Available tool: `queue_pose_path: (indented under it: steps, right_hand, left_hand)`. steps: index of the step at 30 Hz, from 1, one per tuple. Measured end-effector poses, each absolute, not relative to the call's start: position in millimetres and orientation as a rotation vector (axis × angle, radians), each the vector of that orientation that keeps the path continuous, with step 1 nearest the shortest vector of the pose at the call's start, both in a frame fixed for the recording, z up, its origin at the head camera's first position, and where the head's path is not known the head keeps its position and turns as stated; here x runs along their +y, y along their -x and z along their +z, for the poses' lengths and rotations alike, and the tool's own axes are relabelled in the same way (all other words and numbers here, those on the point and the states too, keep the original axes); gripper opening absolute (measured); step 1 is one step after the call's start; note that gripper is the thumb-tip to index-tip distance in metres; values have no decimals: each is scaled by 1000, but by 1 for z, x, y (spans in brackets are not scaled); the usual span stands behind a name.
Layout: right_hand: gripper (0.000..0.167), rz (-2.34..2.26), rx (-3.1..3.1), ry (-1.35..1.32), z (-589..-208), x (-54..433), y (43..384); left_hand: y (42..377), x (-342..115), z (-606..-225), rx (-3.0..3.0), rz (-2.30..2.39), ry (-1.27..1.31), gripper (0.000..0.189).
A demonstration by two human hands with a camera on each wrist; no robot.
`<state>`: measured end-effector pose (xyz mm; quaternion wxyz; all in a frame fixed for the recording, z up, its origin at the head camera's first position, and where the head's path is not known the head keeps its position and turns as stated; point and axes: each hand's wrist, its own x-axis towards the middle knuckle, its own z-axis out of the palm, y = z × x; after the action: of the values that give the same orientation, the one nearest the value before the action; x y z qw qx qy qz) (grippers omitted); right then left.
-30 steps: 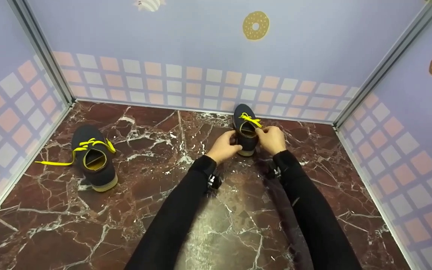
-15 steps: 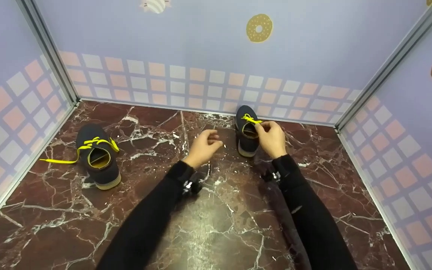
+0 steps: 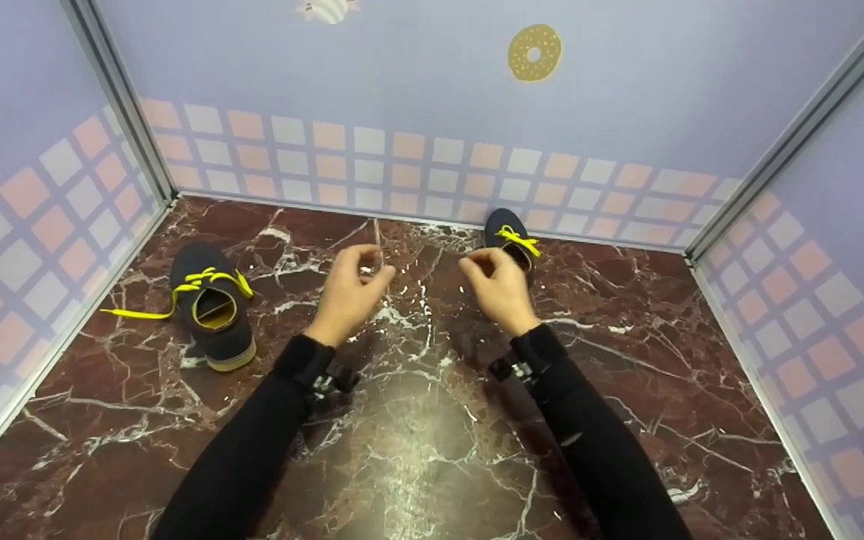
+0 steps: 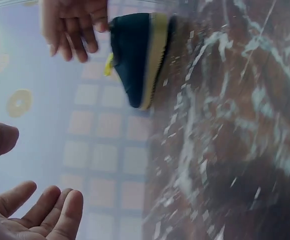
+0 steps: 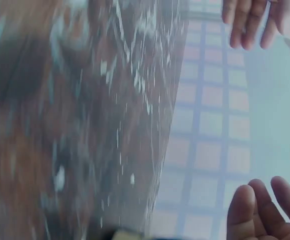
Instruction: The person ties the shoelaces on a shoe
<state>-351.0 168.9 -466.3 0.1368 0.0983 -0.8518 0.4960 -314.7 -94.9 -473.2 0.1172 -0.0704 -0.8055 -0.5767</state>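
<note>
A dark shoe with a tied yellow lace (image 3: 505,222) stands at the back panel, toe to the wall; my right hand hides part of its heel in the head view. My right hand (image 3: 499,289) is up over the floor just left of that shoe, fingers loosely bent and holding nothing. Farther left my left hand (image 3: 351,292) hovers with thumb and fingers apart, nothing between them. The other dark shoe (image 3: 226,341) sits on the left, its yellow lace (image 3: 139,313) trailing out over the floor. In the left wrist view the right shoe (image 4: 132,55) shows side-on.
Brown marbled floor (image 3: 417,450) spreads under both shoes. A lilac back panel (image 3: 417,82) with pink and white squares closes off the far side, and side panels (image 3: 837,300) stand at left and right. Each wrist carries a small camera (image 3: 323,384).
My left hand let go of the right shoe's side and moved left. My right hand then left the shoe's collar and also moved left. The shoes stay in place while the view shifts slightly.
</note>
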Motion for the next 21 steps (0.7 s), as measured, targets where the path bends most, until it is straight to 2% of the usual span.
queue_pose_path:
  steps: [11, 21]
  right_hand:
    - [26, 1393, -2614, -482, -482, 125, 339]
    - [35, 1507, -2666, -565, -490, 85, 329]
  left_hand:
    - [290, -145, -457, -2287, -1506, 240, 50]
    - [275, -192, -456, -2181, -1433, 196, 51]
